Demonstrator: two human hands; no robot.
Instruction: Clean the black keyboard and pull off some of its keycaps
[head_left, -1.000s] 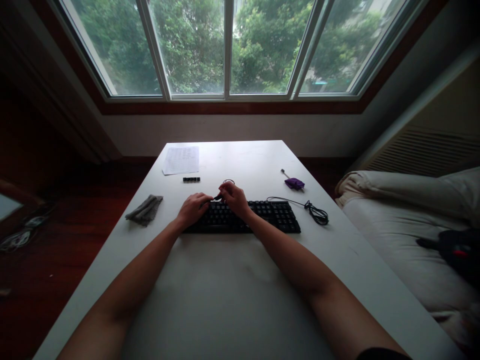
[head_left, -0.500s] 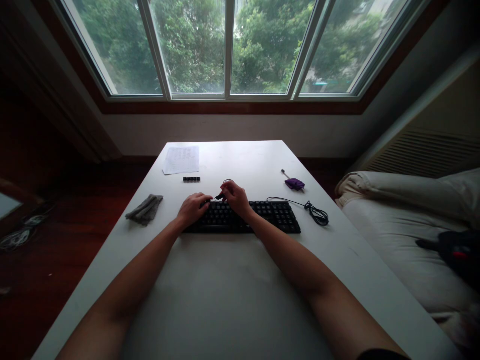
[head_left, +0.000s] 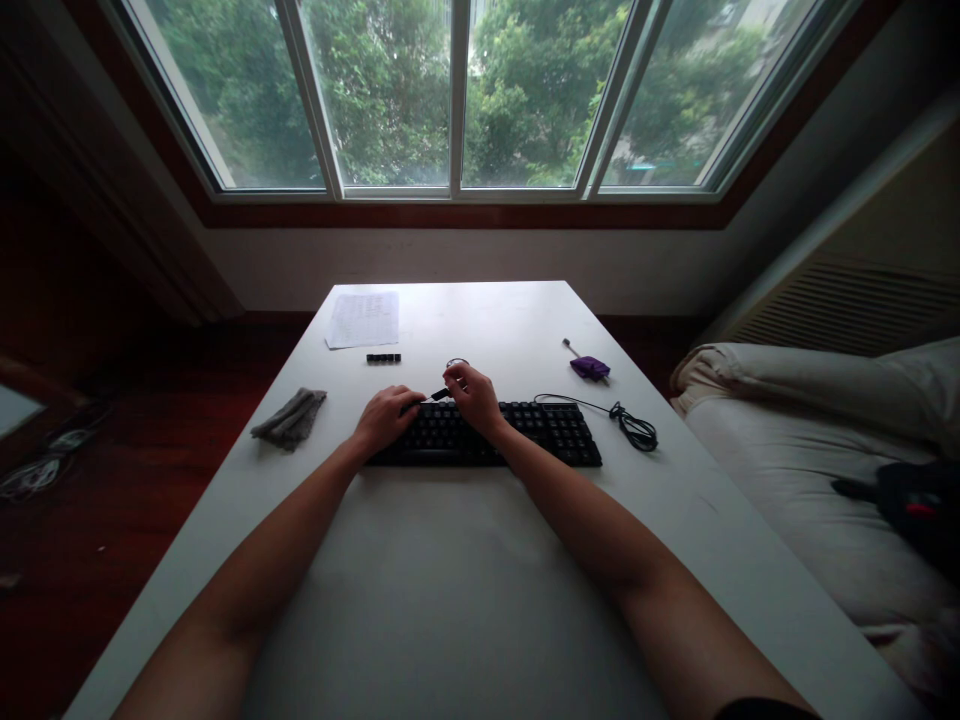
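A black keyboard (head_left: 525, 432) lies across the middle of the white table (head_left: 465, 560). My left hand (head_left: 384, 418) rests curled on the keyboard's left end, fingers pressed on its top edge. My right hand (head_left: 471, 396) hovers just above the keyboard's back edge, fingers pinched on a small dark tool (head_left: 439, 394) that looks like a keycap puller, its tip pointing left toward my left hand. A row of black keycaps (head_left: 382, 358) sits on the table behind the hands.
A grey cloth (head_left: 291, 418) lies left of the keyboard. A sheet of paper (head_left: 363, 319) is at the back left. A purple brush-like item (head_left: 588, 367) and the coiled keyboard cable (head_left: 634, 428) lie to the right. A bed (head_left: 817, 500) borders the table's right side.
My right hand has lifted slightly and drawn the small tool up off the keyboard's top row. My left hand has stayed on the keyboard.
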